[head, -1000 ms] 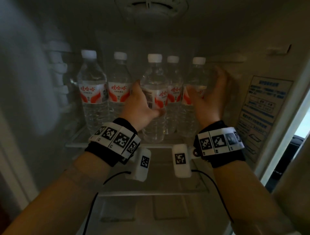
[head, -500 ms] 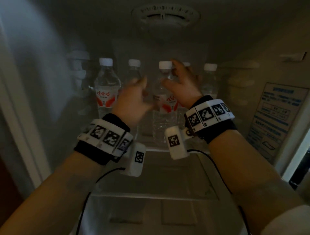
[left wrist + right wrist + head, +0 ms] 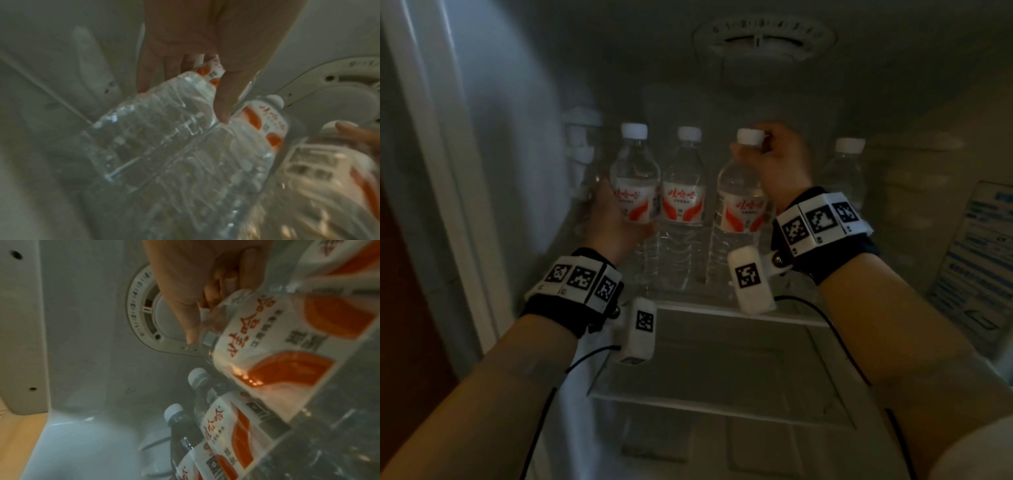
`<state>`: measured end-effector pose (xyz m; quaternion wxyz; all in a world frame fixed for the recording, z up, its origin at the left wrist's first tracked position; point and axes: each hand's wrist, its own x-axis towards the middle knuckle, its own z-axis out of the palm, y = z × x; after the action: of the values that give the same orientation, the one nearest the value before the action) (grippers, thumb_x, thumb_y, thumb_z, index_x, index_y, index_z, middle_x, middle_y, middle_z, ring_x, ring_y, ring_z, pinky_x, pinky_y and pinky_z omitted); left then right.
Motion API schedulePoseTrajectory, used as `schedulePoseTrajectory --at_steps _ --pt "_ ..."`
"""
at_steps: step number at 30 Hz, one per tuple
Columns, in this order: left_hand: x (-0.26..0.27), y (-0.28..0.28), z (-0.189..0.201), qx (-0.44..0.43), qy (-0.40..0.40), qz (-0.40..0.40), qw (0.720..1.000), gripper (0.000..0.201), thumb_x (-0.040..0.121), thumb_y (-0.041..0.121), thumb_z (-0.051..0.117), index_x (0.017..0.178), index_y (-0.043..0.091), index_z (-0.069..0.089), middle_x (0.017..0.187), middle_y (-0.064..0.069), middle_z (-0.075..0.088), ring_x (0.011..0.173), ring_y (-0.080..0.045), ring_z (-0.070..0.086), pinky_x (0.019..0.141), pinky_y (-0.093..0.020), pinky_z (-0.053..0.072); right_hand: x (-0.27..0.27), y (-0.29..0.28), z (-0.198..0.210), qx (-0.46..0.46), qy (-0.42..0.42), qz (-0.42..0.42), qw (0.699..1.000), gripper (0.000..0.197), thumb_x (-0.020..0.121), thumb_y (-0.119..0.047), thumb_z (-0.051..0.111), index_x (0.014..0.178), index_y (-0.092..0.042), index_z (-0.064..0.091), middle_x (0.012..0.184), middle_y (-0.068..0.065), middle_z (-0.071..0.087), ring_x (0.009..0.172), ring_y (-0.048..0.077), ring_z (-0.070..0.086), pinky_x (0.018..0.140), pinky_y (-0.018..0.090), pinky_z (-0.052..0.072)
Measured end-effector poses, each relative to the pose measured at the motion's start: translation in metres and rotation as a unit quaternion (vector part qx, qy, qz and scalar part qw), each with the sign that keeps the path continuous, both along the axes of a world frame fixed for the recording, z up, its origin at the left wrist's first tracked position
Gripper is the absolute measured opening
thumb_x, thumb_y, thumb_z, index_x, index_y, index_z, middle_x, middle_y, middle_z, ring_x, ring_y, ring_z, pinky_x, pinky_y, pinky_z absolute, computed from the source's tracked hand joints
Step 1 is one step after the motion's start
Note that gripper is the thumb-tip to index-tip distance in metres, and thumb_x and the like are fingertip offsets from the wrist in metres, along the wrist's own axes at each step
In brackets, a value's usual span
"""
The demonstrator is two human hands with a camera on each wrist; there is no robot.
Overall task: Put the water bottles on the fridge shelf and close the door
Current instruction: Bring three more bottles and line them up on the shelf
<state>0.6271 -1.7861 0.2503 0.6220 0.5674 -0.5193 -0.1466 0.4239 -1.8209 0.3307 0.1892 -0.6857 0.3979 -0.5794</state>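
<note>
Head view: my left hand (image 3: pixel 616 222) is gripping the leftmost bottle (image 3: pixel 635 178); my right hand (image 3: pixel 782 161) is pinching the third bottle's cap (image 3: pixel 750 137).

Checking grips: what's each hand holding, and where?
Left hand grips the leftmost bottle at its label; right hand pinches another bottle by the cap.

My L hand (image 3: pixel 616 219) grips leftmost bottle (image 3: pixel 635 192) at label, R hand (image 3: pixel 780 161) pinches third bottle's cap (image 3: pixel 749 136), all on fridge shelf (image 3: pixel 722 310).

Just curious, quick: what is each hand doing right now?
Left hand: grips the leftmost bottle.
Right hand: pinches the third bottle's cap.
</note>
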Motion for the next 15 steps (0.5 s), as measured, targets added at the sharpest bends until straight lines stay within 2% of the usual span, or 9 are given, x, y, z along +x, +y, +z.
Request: schedulePoseTrajectory --at_steps 3,6,8,11,13,15 --pt "0.002 -0.002 -0.004 -0.014 0.000 -0.028 1.000 0.097 0.060 0.005 0.081 0.137 0.027 0.027 0.131 0.001 0.051 0.119 -0.018 0.053 0.098 -0.047 0.047 0.006 -0.004 0.003 0.006 -0.001 -0.011 1.000 0.039 0.076 -0.034 0.068 0.111 -0.020 0.057 0.097 -0.005 0.063 0.097 0.019 0.065 0.089 0.043 0.054" --pt "0.002 0.000 -0.003 -0.021 -0.003 -0.030 0.999 0.094 0.063 0.001 0.078 0.136 0.028 0.025 0.129 0.005 0.049 0.120 -0.018 0.051 0.098 -0.042 0.046 0.010 -0.008 0.003 -0.006 0.031 -0.033 0.999 0.038 0.079 -0.034 0.066 0.113 -0.019 0.057 0.098 -0.004 0.063 0.094 0.014 0.062 0.087 0.034 0.053" --pt "0.002 0.000 -0.004 -0.022 -0.011 -0.027 0.999 0.096 0.062 0.002 0.078 0.137 0.030 0.025 0.132 0.002 0.050 0.121 -0.019 0.051 0.099 -0.045 0.046 0.010 -0.011 0.003 -0.015 0.046 -0.041 0.998 0.037 0.081 -0.035 0.065 0.113 -0.019 0.058 0.098 -0.003 0.064 0.091 0.013 0.060 0.084 0.030 0.051" --pt "0.001 0.001 -0.002 -0.017 -0.007 -0.003 1.000 0.103 0.059 0.006 0.080 0.140 0.028 0.020 0.138 -0.003 0.044 0.124 -0.021 0.048 0.101 -0.049 0.045 0.010 -0.012 0.007 -0.004 0.083 -0.035 0.996 0.035 0.083 -0.035 0.063 0.114 -0.019 0.060 0.096 -0.003 0.062 0.094 0.014 0.061 0.086 0.031 0.051" --pt "-0.005 0.005 0.003 -0.036 -0.020 0.035 0.999 0.114 0.057 0.014 0.082 0.145 0.028 0.011 0.149 -0.008 0.031 0.134 -0.025 0.037 0.107 -0.052 0.037 0.008 -0.011 0.010 0.007 0.121 -0.026 0.992 0.030 0.083 -0.031 0.064 0.110 -0.018 0.062 0.097 0.000 0.065 0.096 0.018 0.064 0.087 0.036 0.053" --pt "-0.020 0.015 0.010 -0.069 -0.068 0.071 0.993 0.116 0.059 0.018 0.082 0.147 0.025 0.007 0.155 -0.011 0.017 0.142 -0.028 0.022 0.114 -0.050 0.025 0.005 -0.009 0.012 0.019 0.148 -0.016 0.989 0.032 0.082 -0.025 0.065 0.113 -0.016 0.061 0.102 0.003 0.066 0.100 0.020 0.064 0.088 0.035 0.053"
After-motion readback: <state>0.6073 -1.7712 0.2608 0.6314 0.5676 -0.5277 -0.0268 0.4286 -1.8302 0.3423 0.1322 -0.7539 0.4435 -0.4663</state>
